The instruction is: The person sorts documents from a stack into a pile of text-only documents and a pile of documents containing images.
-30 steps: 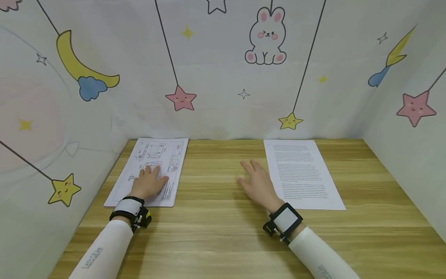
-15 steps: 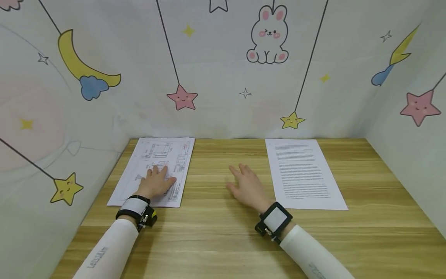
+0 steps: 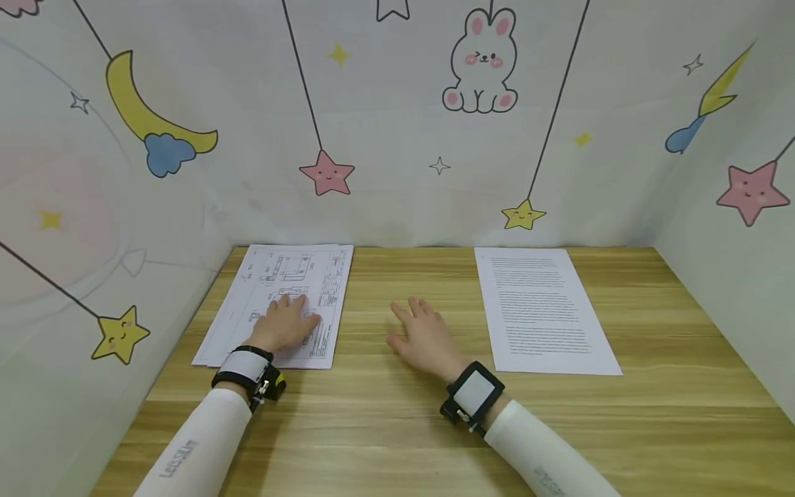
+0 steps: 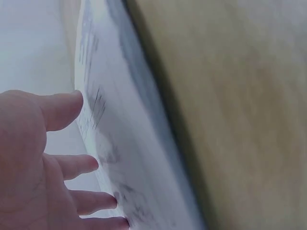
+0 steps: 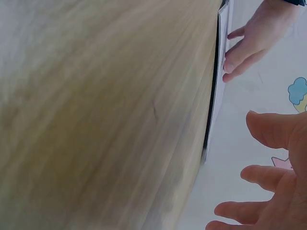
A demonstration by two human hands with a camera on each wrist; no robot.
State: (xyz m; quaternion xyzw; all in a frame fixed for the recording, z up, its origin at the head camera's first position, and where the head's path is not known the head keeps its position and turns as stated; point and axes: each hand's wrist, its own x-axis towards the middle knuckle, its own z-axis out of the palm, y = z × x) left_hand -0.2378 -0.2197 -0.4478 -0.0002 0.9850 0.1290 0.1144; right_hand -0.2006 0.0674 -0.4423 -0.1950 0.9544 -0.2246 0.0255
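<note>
A white fabric backdrop (image 3: pixel 385 110), printed with hanging stars, a yellow crescent moon with a blue cloud (image 3: pixel 170 154) and a white cartoon rabbit (image 3: pixel 482 65), encloses a bench (image 3: pixel 385 435) with a yellow-brown wood-grain top. At the left rear of the bench lies a stack of white paper sheets bearing line drawings (image 3: pixel 279 279); its upper part is offset slightly to the right, so that margins of lower sheets show along the left side. The left hand (image 3: pixel 282 328) rests on this stack, palm down, with fingers extended and spread and gripping nothing; in the left wrist view the fingertips meet the printed face of the paper. The right hand (image 3: pixel 425 342), likewise open with fingers spread and holding nothing, is positioned over bare wood between the stack and a single white sheet of printed text (image 3: pixel 546 310), which lies flat at the right rear. In the right wrist view its fingertips stand clear of the bench top. Each wrist carries a black strap with a pale square panel, the left (image 3: pixel 243 366) and the right (image 3: pixel 475 391) alike, above white sleeves (image 3: pixel 201 438) with grey lettering.
</note>
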